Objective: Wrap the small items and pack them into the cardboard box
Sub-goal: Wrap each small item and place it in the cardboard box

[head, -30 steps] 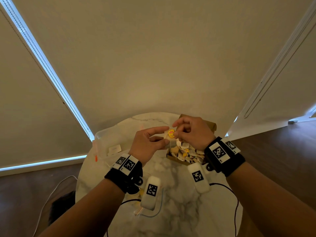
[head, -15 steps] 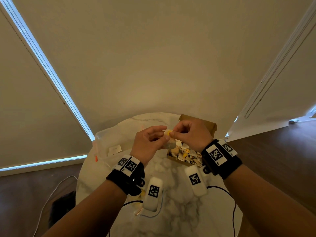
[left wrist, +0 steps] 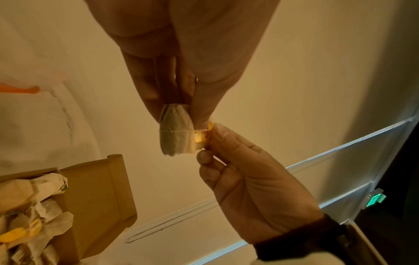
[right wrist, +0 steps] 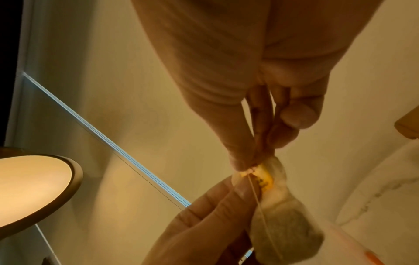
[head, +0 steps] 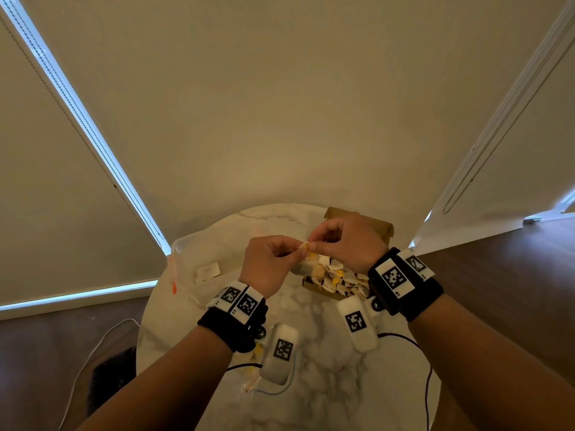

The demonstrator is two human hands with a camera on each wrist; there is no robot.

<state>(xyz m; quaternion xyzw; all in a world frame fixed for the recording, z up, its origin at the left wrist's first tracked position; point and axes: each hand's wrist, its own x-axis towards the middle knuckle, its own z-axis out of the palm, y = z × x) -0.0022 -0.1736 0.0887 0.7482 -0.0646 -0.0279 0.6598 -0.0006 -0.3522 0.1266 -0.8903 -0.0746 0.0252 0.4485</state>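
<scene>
I hold one tea bag [left wrist: 176, 132] in the air above the marble table [head: 326, 384]. My left hand [head: 292, 250] pinches the bag's top between thumb and fingers. My right hand [head: 317, 242] pinches the bag's yellow tag [left wrist: 200, 136] against its side. The thin string [right wrist: 260, 206] runs down across the bag [right wrist: 283, 224], and one loop lies round its middle. Just below and right of my hands, the open cardboard box [head: 317, 289] holds several wrapped tea bags [head: 336, 275].
A clear plastic container [head: 193, 253] with an orange clip [head: 174, 287] stands at the table's left. Two white marker-tagged devices [head: 280, 353] [head: 357, 325] and their cables lie near my wrists. A few loose yellow-tagged pieces [head: 252, 362] sit under the left wrist.
The yellow tag faced the camera between my hands a second ago; it has since turned edge-on against the bag. Both hands have risen slightly and stay together.
</scene>
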